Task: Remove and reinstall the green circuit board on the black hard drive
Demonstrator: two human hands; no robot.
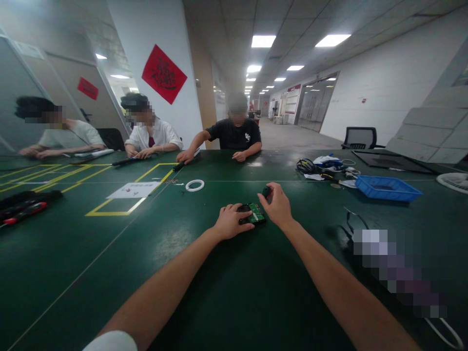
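Note:
Near the middle of the green table lies a small flat black device with a green circuit board (257,213), which looks like a hard drive. My left hand (231,222) grips it from the left, fingers over its top and thumb along its near side. Just beyond its right end, my right hand (278,207) pinches a small dark object (266,191) between thumb and fingers. That object is mostly covered by the fingers, so I cannot make out its kind. The two hands are apart, and both are close to the device.
A white ring (195,185) and a paper sheet (133,190) lie ahead to the left. A blue tray (388,189) and tangled cables (307,166) are at the right. Closer stands a blurred-out object (398,273). Three people sit across the table; red-handled tools (25,213) lie far left.

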